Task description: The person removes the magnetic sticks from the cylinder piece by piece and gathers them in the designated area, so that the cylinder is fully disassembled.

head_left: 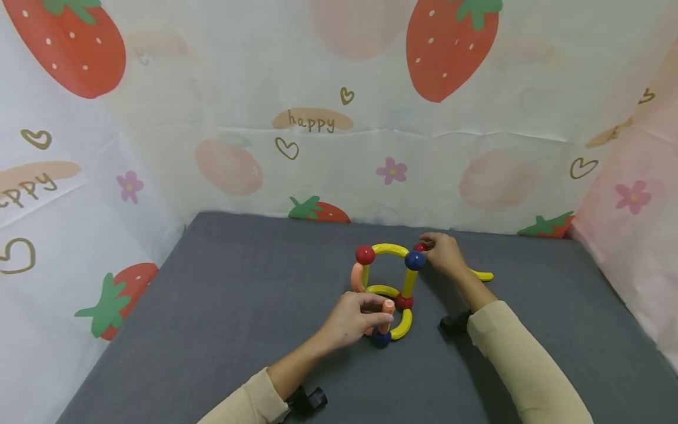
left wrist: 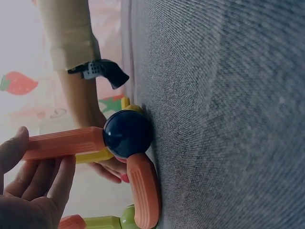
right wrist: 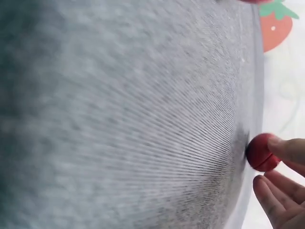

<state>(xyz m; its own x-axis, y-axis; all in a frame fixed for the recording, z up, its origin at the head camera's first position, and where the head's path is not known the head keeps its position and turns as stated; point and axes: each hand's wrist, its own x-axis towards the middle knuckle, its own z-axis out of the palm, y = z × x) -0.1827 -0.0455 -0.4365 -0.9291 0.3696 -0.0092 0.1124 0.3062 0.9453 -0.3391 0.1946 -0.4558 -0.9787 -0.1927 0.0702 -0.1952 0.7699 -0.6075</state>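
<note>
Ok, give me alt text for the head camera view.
Two hands work on a toy frame of coloured sticks and balls on a grey mat: the left hand holds an orange stick, the right hand touches a red ball.

On the grey fabric worktop (head_left: 238,306), the left hand (head_left: 352,321) pinches an orange plastic stick (head_left: 388,315) while the right hand (head_left: 444,253) holds a small red ball (head_left: 419,247).
</note>
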